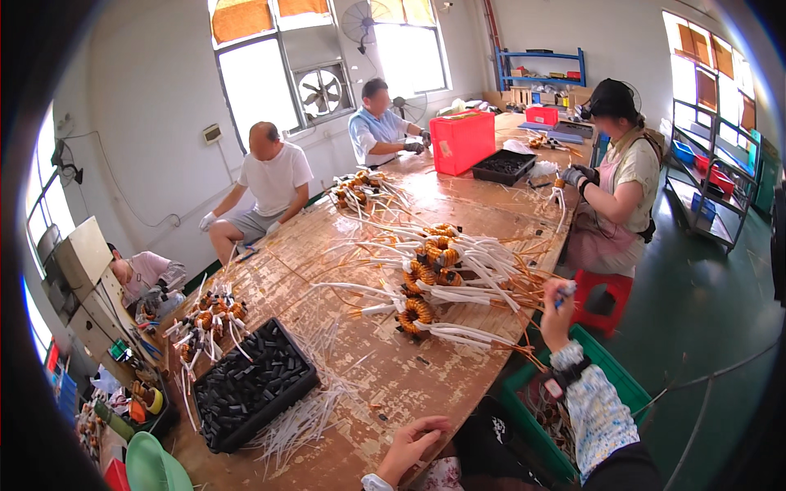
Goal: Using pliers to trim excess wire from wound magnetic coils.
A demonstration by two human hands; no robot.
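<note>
My right hand [557, 317] is raised at the table's right edge, closed around a small blue and grey thing [565, 293] whose kind I cannot make out. Just left of it lie the bare copper ends and white-sleeved leads [471, 334] of a heap of ring-shaped copper coils [415, 314]. At the near table edge, my left hand [416, 446] has its fingers stretched out and holds nothing. Loose thin white sleeves [307, 421] are scattered left of it, beside a black tray [214, 442] full of short black tubes [254, 380].
Below my right forearm stands a green crate [618, 385] with wire scraps. A red stool [604, 303] is beyond it. More coils [214, 317] lie at the left and far side. Co-workers surround the table, near a red box [463, 141] and another black tray [503, 166].
</note>
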